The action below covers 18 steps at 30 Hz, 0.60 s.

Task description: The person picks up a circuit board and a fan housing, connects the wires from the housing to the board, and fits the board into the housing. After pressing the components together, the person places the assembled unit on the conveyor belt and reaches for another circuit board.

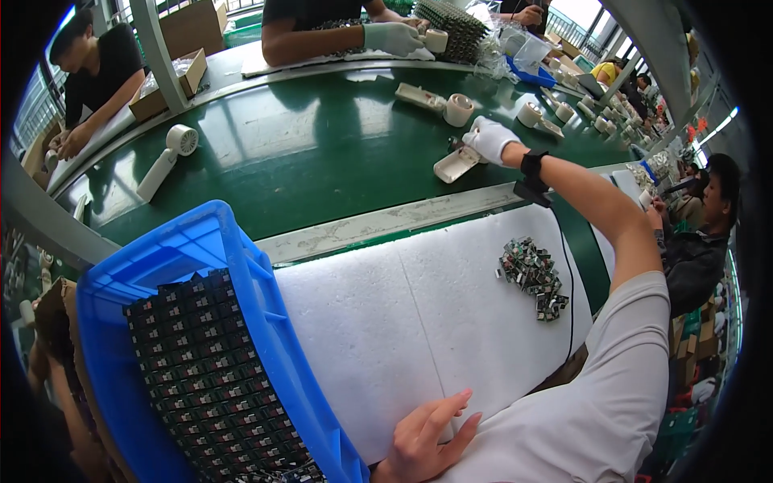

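Observation:
My right hand [489,142], in a white glove, reaches out over the green conveyor belt. Its fingers are closed on a cream handheld fan [457,167] with an open handle shell; the glove covers the fan's head. At the near edge of the white foam sheet [354,322] is my bare left hand [427,439], fingers apart and nothing in them. A loose heap of small circuit boards [533,274] lies on the sheet's right part. To the left, a blue crate [286,354] holds stacked rows of dark green circuit boards [205,362].
More cream fans lie on the belt, one at the left [165,161] and one beyond my right hand [435,103]. Across the belt, a person's gloved hand [394,38] holds a fan part. A black cord [570,282] runs from my right wrist past the heap.

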Each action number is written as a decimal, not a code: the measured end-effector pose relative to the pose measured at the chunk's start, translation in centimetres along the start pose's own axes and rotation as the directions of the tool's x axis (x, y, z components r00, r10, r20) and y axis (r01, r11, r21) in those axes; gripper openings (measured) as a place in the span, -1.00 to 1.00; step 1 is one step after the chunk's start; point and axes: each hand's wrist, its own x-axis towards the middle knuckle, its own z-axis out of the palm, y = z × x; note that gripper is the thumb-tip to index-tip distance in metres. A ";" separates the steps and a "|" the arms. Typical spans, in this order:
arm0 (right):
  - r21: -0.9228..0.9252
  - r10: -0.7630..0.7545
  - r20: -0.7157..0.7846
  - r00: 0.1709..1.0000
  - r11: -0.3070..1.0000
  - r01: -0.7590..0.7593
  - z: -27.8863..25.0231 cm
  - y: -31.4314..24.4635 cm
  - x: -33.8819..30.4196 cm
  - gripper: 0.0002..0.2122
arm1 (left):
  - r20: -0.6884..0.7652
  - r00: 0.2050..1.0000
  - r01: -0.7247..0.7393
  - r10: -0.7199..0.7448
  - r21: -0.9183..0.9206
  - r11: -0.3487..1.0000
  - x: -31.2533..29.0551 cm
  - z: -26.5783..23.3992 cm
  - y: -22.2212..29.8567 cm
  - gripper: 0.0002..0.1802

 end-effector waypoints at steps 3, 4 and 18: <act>-0.053 0.039 0.059 0.998 0.998 -0.036 0.2 -0.2 0.5 -0.47 | 0.032 0.999 0.004 -0.004 -0.023 1.000 0.9 -0.2 -0.2 -0.57; -0.086 0.061 0.075 0.995 0.995 -0.054 -0.1 -0.4 0.8 -0.44 | 0.051 0.999 -0.010 0.012 -0.037 0.999 1.3 -0.1 -0.2 -0.60; -0.327 -0.087 -0.007 0.996 0.942 0.080 -3.2 -5.7 5.9 -0.34 | 0.051 0.998 -0.031 0.028 0.061 0.998 1.3 0.2 -0.1 -0.63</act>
